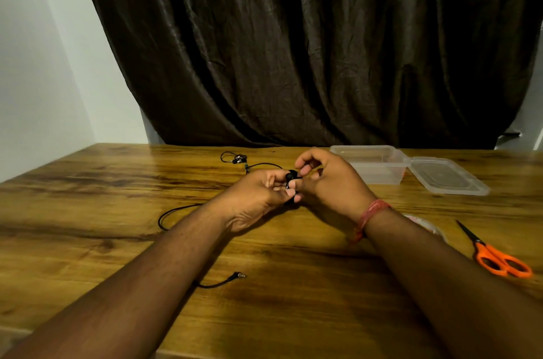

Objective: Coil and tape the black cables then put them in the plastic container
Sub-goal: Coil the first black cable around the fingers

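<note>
Centrally, 2 bare hands are meeting above a wooden table point(88, 241). The left hand point(258, 197) is curling its fingers around a small bundle of black cable point(291, 179), and the right hand point(326, 179) is pinching the same bundle from the right side, fingers bent. The bundle is standing roughly upright between the hands. From there, the loose cable is trailing in 2 directions: one stretch is running toward the far left, ending in earbuds point(239, 159) lying on the table, and another is looping out to the left of the left wrist, passing under the forearm, with its plug point(239, 275) lying near the viewer, pointing right. A clear plastic container point(370, 163) is sitting open at the far right, its lid point(446, 176) lying just beside it. Orange-handled scissors point(496, 256) are resting at the near right, blades pointing far-left. A tape roll point(432, 228) is peeking out from behind the right forearm.
</note>
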The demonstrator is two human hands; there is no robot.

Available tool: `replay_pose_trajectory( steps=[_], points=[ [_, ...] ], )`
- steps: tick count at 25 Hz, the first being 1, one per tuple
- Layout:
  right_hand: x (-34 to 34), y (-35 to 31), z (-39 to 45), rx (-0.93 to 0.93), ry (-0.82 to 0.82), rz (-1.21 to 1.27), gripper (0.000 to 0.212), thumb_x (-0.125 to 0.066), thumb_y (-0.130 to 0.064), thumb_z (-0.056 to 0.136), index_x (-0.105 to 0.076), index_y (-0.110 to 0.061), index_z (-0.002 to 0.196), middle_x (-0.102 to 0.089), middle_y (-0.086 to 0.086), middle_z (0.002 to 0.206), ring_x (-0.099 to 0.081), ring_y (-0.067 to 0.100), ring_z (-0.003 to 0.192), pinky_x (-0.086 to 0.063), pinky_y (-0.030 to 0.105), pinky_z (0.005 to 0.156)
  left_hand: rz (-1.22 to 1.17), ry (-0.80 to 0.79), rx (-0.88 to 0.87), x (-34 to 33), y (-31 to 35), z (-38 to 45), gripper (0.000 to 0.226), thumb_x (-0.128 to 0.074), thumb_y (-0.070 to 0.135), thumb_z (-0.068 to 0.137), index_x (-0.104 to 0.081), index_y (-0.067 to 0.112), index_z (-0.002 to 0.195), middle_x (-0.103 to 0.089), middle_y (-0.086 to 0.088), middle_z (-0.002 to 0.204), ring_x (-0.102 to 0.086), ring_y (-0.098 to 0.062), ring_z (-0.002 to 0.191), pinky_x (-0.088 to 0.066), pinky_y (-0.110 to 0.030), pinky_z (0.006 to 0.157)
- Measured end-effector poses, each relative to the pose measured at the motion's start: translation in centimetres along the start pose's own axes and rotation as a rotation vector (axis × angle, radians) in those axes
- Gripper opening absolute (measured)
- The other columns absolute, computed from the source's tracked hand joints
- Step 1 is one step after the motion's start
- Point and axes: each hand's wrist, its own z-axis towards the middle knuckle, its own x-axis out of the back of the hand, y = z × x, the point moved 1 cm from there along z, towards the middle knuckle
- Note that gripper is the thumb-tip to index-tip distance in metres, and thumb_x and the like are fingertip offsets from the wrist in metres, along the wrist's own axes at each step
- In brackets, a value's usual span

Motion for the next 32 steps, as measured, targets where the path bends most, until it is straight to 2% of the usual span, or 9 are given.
replay_pose_trajectory(
  steps=[2,6,9,15,17,19,21,27,32],
  points=[
    [0.24,-0.31,-0.16,0.093,-0.043,-0.082,0.034,-0.076,0.000,0.079,-0.066,-0.021,0.104,-0.056,-0.001,0.105,-0.057,0.000,0.062,-0.050,0.014,0.056,0.041,-0.003,0.020,0.21,-0.05,0.00,0.032,-0.043,-0.017,0.093,-0.054,-0.013,0.123,-0.063,-0.018,0.106,-0.061,-0.016,0.093,-0.050,-0.024,0.093],
    [0.09,-0.23,-0.29,0.169,-0.074,-0.124,0.030,-0.072,-0.002,0.083,-0.070,-0.022,0.105,-0.059,-0.003,0.098,-0.065,0.020,0.084,-0.060,0.035,0.075,0.047,0.021,0.016,0.56,0.08,-0.04,0.028,-0.046,-0.018,0.091,-0.061,-0.007,0.112,-0.066,-0.013,0.096,-0.063,-0.015,0.090,-0.053,-0.021,0.088],
    [-0.07,0.04,-0.09,0.169,-0.101,-0.102,0.025,-0.069,-0.006,0.086,-0.066,-0.023,0.104,-0.065,0.000,0.101,-0.069,0.022,0.086,-0.059,0.041,0.080,0.062,0.021,-0.004,0.54,0.18,-0.09,0.028,-0.047,-0.018,0.090,-0.060,-0.009,0.113,-0.066,-0.009,0.092,-0.062,-0.011,0.086,-0.052,-0.019,0.085],
    [0.29,0.30,-0.18,0.101,-0.234,0.027,0.023,-0.069,-0.005,0.086,-0.057,-0.015,0.103,-0.064,-0.014,0.071,-0.067,0.007,0.068,-0.054,0.023,0.064,0.080,-0.029,0.013,0.28,0.43,-0.33,0.029,-0.049,-0.018,0.089,-0.064,-0.005,0.109,-0.070,-0.007,0.091,-0.068,-0.012,0.084,-0.055,-0.020,0.081],
    [0.29,0.20,-0.25,0.091,-0.247,0.029,0.024,-0.071,-0.008,0.086,-0.058,-0.018,0.103,-0.063,-0.012,0.074,-0.067,0.011,0.069,-0.056,0.031,0.068,0.056,0.007,0.032,0.40,0.51,-0.37,0.032,-0.050,-0.021,0.087,-0.065,-0.005,0.110,-0.073,-0.010,0.092,-0.072,-0.014,0.085,-0.056,-0.020,0.073],
    [0.22,0.21,-0.26,0.074,-0.244,0.044,0.024,-0.072,-0.010,0.086,-0.059,-0.021,0.103,-0.063,0.002,0.082,-0.068,0.022,0.074,-0.057,0.047,0.075,0.061,0.050,0.043,0.58,0.57,-0.29,0.033,-0.051,-0.022,0.085,-0.067,-0.004,0.108,-0.074,-0.012,0.090,-0.073,-0.017,0.084,-0.056,-0.020,0.069],
    [0.10,0.24,-0.22,0.061,-0.250,0.092,0.024,-0.071,-0.006,0.086,-0.059,-0.018,0.103,-0.063,0.007,0.082,-0.069,0.027,0.075,-0.056,0.052,0.077,0.070,0.062,0.044,0.72,0.56,-0.22,0.032,-0.051,-0.021,0.085,-0.068,-0.004,0.106,-0.074,-0.017,0.091,-0.073,-0.019,0.085,-0.057,-0.022,0.070],
    [0.23,0.21,-0.07,0.059,-0.263,0.084,0.022,-0.069,-0.008,0.088,-0.057,-0.013,0.106,-0.070,0.003,0.067,-0.071,0.017,0.066,-0.055,0.026,0.060,0.028,0.044,0.057,0.74,0.54,-0.18,0.029,-0.052,-0.017,0.087,-0.068,-0.002,0.105,-0.075,-0.016,0.089,-0.073,-0.019,0.082,-0.057,-0.023,0.071],
    [0.46,-0.09,-0.07,0.085,-0.237,0.077,0.023,-0.069,-0.007,0.088,-0.057,-0.007,0.108,-0.068,-0.005,0.071,-0.069,0.011,0.063,-0.054,0.021,0.058,-0.025,0.040,0.051,0.60,0.47,-0.13,0.027,-0.051,-0.016,0.089,-0.067,-0.002,0.106,-0.073,-0.017,0.091,-0.073,-0.019,0.082,-0.059,-0.026,0.079]
  ],
)
